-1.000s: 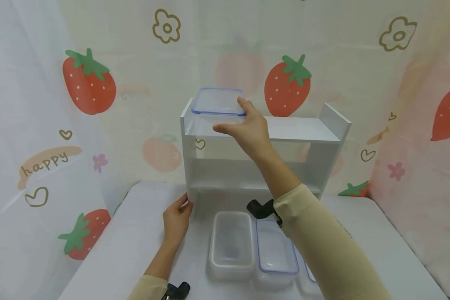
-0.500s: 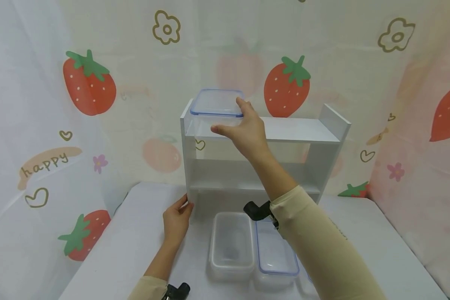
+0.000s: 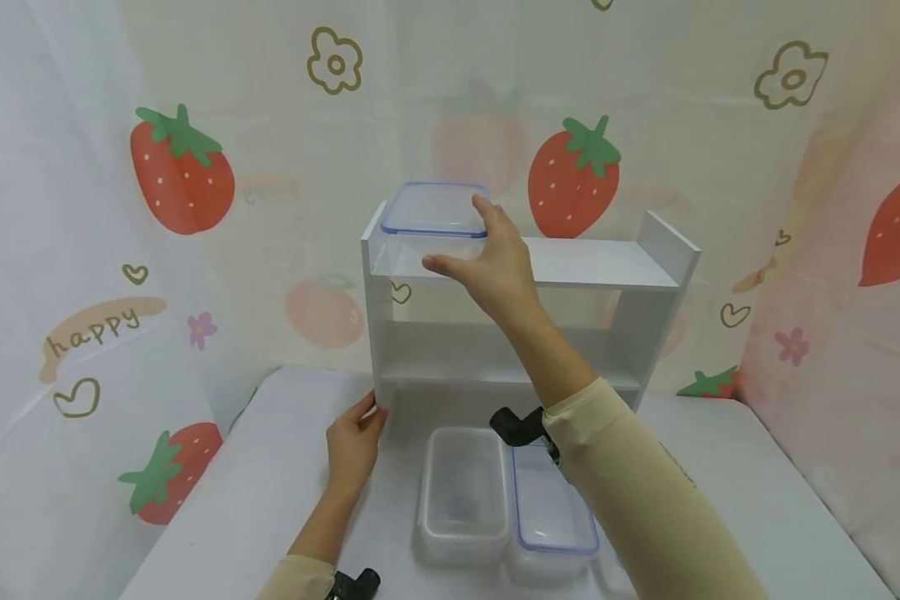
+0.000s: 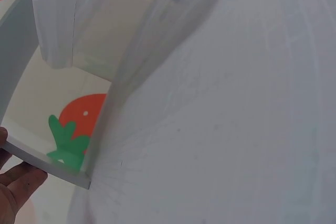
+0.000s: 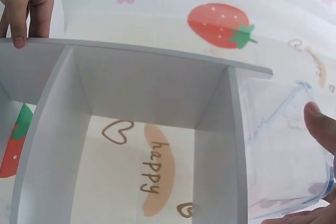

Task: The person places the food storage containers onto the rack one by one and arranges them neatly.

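A white tabletop shelf rack (image 3: 600,262) stands on the table. At the left end of its top board sits a clear plastic food container (image 3: 433,210) with a blue-rimmed lid. My right hand (image 3: 495,271) holds this container at its near right corner, thumb across the front and fingers along the right side. In the right wrist view the container (image 5: 283,145) rests against the top board. Low on the rack's left side panel, my left hand (image 3: 354,446) pinches the front edge. The left wrist view shows its fingers (image 4: 26,179) on that panel's edge.
In front of the rack, a clear container (image 3: 465,487) with a whitish top stands beside a blue-rimmed one (image 3: 555,508). Another container is mostly hidden under my right sleeve (image 3: 645,483). A strawberry-print curtain (image 3: 270,167) hangs behind the white table (image 3: 217,492).
The container on the top board has shifted slightly left with my right hand, then stopped. My left hand stays on the side panel. The head view has tilted up a little.
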